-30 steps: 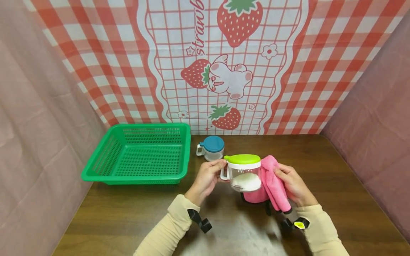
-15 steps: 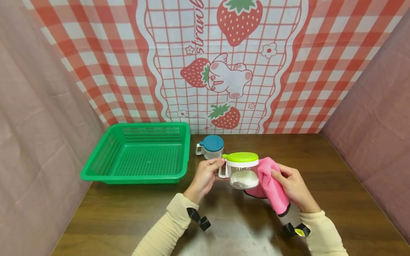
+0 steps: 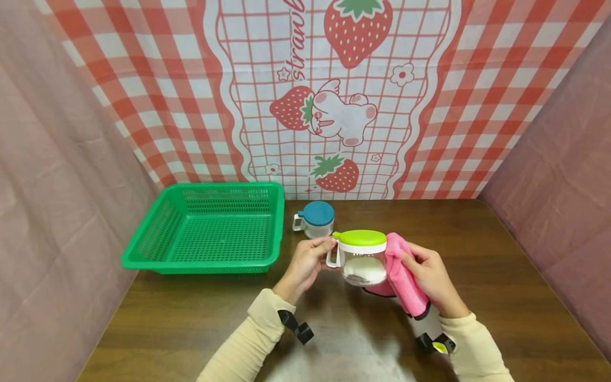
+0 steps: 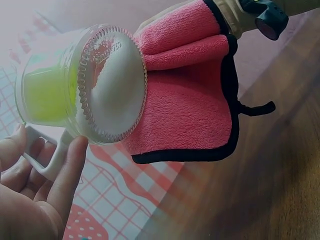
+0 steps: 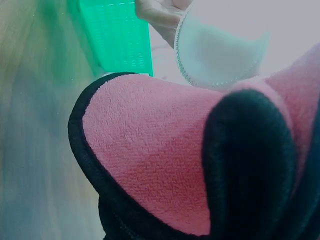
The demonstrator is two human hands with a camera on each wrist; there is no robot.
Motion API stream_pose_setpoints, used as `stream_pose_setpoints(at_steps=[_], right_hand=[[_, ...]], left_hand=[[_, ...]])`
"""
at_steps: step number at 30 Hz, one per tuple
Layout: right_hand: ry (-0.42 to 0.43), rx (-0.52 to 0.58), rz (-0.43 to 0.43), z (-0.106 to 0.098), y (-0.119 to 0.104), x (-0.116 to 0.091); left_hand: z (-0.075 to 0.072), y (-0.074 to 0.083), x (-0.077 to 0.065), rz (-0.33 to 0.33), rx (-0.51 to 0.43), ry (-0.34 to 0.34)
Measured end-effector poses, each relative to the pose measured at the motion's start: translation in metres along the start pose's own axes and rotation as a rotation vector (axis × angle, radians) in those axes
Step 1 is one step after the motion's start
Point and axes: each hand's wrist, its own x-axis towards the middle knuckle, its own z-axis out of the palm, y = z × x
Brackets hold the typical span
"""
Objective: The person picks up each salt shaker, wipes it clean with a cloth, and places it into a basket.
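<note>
A clear seasoning jar with a lime-green lid and white rim is held up above the table, white powder heaped inside. My left hand grips its white handle from the left. On the other side my right hand holds a pink cloth with black edging, bunched against the jar's right side. In the left wrist view the cloth hangs down beside the jar's ribbed base. The cloth fills most of the right wrist view and hides the right fingers there.
A second clear jar with a blue lid stands on the table behind the left hand. The green plastic basket sits at the back left. A strawberry-print curtain hangs along the table's back edge.
The jar stays raised in my left hand, shifting only slightly. My right hand has shifted a little with the cloth along the jar's right side, and the cloth's folds hang differently.
</note>
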Motion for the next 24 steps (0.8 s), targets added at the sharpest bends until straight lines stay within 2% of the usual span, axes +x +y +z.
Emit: stream_pose_setpoints(at_steps=[9, 19, 24], right_hand=[[0.009, -0.041, 0.042, 0.0053, 0.0026, 0.0041], [0.021, 0.009, 0.035, 0.0065, 0.0067, 0.0049], [-0.040, 0.025, 0.070, 0.0039, 0.0048, 0.0073]], left_hand=[[-0.0030, -0.0025, 0.0006, -0.001, 0.003, -0.015], [-0.0036, -0.0021, -0.0017, 0.019, 0.041, -0.058], [-0.0025, -0.0007, -0.0029, 0.025, 0.047, -0.063]])
